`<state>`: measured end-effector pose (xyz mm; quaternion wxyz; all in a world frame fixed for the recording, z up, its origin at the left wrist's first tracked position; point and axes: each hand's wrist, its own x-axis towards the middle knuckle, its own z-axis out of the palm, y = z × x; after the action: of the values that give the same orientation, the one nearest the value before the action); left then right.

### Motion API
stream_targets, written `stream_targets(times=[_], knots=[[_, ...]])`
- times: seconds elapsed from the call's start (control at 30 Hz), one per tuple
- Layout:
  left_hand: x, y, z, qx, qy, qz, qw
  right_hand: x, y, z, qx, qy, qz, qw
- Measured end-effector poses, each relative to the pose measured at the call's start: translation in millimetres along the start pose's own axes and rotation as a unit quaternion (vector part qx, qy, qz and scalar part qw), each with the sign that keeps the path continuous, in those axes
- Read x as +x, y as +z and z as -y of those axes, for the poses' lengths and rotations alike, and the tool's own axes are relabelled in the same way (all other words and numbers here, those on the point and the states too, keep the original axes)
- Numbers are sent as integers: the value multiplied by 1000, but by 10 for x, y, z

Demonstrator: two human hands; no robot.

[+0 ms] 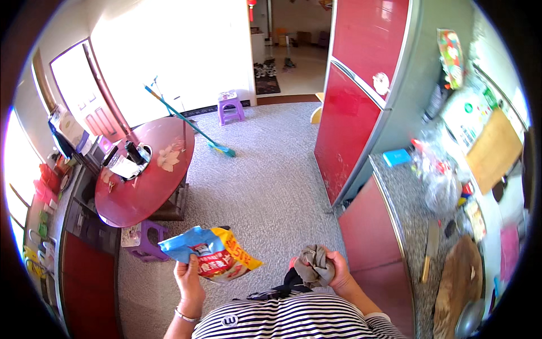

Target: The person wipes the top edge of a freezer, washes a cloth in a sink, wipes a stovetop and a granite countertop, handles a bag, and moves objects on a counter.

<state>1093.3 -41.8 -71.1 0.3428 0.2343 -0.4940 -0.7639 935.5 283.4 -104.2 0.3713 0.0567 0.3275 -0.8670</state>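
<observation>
My left hand (190, 277) grips the lower edge of a blue, red and yellow food packet (216, 252). The packet is tilted, bears printed writing, and hangs over the floor in front of my striped top. Bunched in my right hand (338, 271) is a grey-brown cloth (314, 265), held to the right of the packet and apart from it. My thumb lies across the packet's near face, while the fingers behind it are mostly hidden.
An oval red table (178, 140) stands ahead left, a purple stool (154, 241) beside it. A broom (199, 131) leans past the table. At right are a red refrigerator (349, 127) and a granite counter (391, 186) with a knife (431, 243), wooden board (459, 275) and plastic bags (442, 193).
</observation>
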Motion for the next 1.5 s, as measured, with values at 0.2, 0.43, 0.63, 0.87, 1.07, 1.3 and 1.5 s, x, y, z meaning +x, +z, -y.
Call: stream_targets(times=[0.2, 0.43, 0.63, 0.87, 1.07, 1.3, 1.5], knots=[[798, 547, 23, 0, 22, -96, 995, 1228, 84, 928, -39, 59, -23, 997], [1718, 1237, 98, 5, 8, -153, 988, 2758, 639, 1400, -321, 100, 131, 933], [2885, 1669, 634, -3, -41, -132, 990, 4006, 1329, 1512, -439, 115, 244, 857], [4589, 2401, 980, -69, -62, -26, 995, 5473, 1771, 1944, -628, 114, 236, 733], [5879, 2993, 1248, 4, -123, 71, 990, 6594, 1586, 2265, -614, 67, 131, 775], [7301, 3498, 1494, 59, -52, 235, 969, 7986, 1868, 3067, -564, 52, 137, 813], [8177, 3789, 1582, -11, -165, 288, 943, 9287, 2029, 3497, -537, 131, 227, 802]])
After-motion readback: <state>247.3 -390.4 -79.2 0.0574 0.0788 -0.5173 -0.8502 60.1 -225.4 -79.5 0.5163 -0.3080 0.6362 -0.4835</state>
